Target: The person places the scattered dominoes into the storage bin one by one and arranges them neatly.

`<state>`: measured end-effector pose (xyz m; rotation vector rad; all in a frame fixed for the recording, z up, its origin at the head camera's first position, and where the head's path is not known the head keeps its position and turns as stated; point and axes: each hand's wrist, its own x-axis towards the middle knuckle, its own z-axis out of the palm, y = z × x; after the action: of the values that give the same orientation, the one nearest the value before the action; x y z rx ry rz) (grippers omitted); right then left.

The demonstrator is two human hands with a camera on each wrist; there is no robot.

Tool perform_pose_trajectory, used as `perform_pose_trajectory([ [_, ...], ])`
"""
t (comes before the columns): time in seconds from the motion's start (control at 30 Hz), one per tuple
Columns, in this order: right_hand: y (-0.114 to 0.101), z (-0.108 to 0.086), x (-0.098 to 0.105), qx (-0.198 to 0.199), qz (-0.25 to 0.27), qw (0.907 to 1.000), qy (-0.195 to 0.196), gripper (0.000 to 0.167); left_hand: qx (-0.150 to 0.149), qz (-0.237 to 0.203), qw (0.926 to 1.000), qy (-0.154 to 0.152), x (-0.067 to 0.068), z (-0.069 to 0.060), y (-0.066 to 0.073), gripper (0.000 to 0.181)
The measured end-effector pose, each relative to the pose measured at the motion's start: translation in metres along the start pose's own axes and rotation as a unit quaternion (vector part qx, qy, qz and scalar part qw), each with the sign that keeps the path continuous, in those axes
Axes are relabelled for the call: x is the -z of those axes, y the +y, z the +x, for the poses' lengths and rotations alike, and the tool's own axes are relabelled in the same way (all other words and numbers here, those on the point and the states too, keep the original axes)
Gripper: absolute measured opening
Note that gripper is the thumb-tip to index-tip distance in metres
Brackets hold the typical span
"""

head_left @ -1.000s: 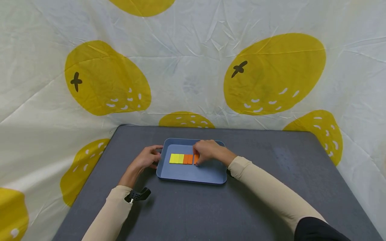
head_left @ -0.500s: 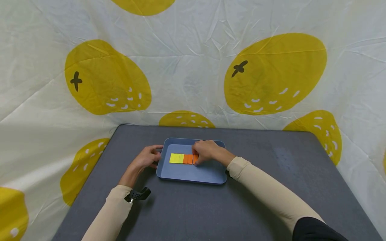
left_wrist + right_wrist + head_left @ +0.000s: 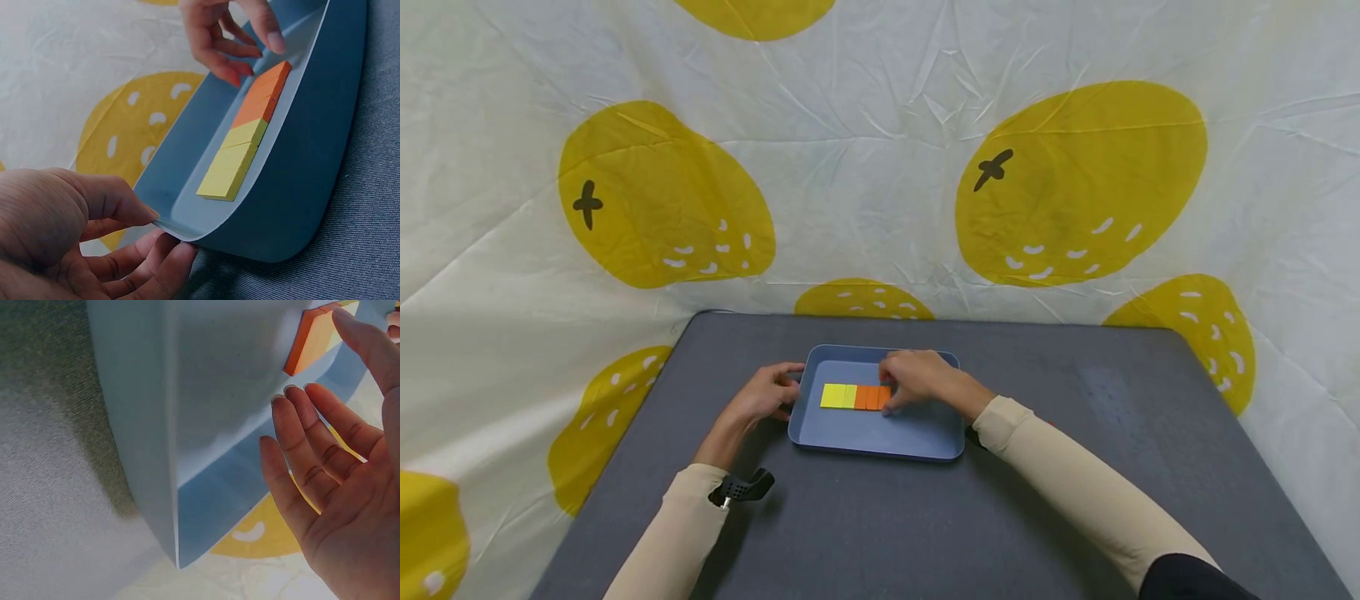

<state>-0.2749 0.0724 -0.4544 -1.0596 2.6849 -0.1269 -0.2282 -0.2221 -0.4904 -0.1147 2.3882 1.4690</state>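
Observation:
In the head view, a row of thin yellow blocks (image 3: 837, 396) and orange blocks (image 3: 867, 397) lies in a blue-grey tray (image 3: 865, 437). The blocks sit side by side, orange at the right end. My left hand (image 3: 765, 392) is at the tray's left end; in the left wrist view its thumb and fingers pinch the rim (image 3: 178, 236). My right hand (image 3: 917, 379) hovers inside the tray at the right end of the row. In the right wrist view its fingers (image 3: 294, 440) are loosely extended, off the end orange block (image 3: 312, 340); whether the thumb touches it I cannot tell.
The tray rests on a dark grey table (image 3: 880, 525). Behind and to the left hangs a white cloth (image 3: 865, 183) with big yellow fruit prints. A black band (image 3: 743, 485) is on the left wrist.
The end orange block has moved left, closing the gap to the other orange blocks. My right hand moved with it and has loosened its fingers from it. My left hand has stayed put.

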Motion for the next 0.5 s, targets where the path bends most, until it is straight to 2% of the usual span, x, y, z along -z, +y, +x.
perform_pose_trajectory([
  [0.5, 0.003, -0.046, 0.015, 0.000, 0.039, 0.9984, 0.040, 0.045, 0.000, 0.004, 1.0000, 0.002, -0.001, -0.001, -0.001, 0.059],
])
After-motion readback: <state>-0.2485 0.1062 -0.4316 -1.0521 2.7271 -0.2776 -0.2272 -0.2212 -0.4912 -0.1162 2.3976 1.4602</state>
